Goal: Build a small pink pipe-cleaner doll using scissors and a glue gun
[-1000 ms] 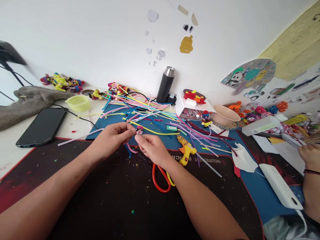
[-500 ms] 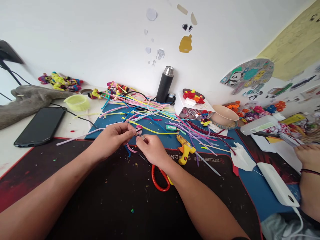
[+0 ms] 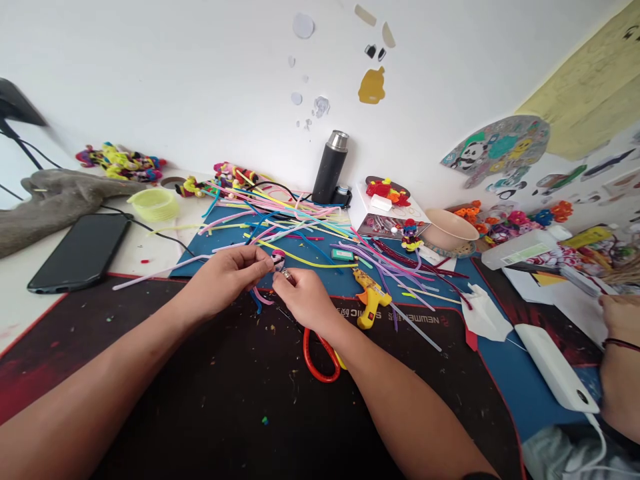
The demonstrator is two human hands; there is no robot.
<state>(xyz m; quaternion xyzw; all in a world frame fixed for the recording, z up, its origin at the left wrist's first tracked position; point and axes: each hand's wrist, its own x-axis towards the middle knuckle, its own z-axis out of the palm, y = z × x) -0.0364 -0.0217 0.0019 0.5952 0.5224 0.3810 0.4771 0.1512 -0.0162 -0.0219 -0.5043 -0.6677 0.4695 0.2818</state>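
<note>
1. Nearest, a dark mat [image 3: 225,407] lies strewn with specks and scraps; a tiny loose part would be easy to lose here, so working above a swept patch seems wise.
2. Just beyond, a red loop handle [image 3: 320,377] lies partly under the right forearm; shifting it aside would give the wrist freer play.
3. Above the mat, the right hand [image 3: 303,293] has its fingers closed around the lower part of a small pink-topped figure [image 3: 278,258]; a steady, light grip should spare its soft shape.
4. The left hand [image 3: 231,275] meets it from the other side, thumb and fingers pinched together at the figure's edge; what lies between them is too small to tell. Short, precise pressure looks best, with both wrists kept low for steadiness.
5. To the right, a yellow glue gun [image 3: 371,304] lies on its side, nozzle pointing away; sleeves and strands should stay clear of it.
6. Farther off, fuzzy coloured strands [image 3: 300,212] sprawl across the surface.
</note>
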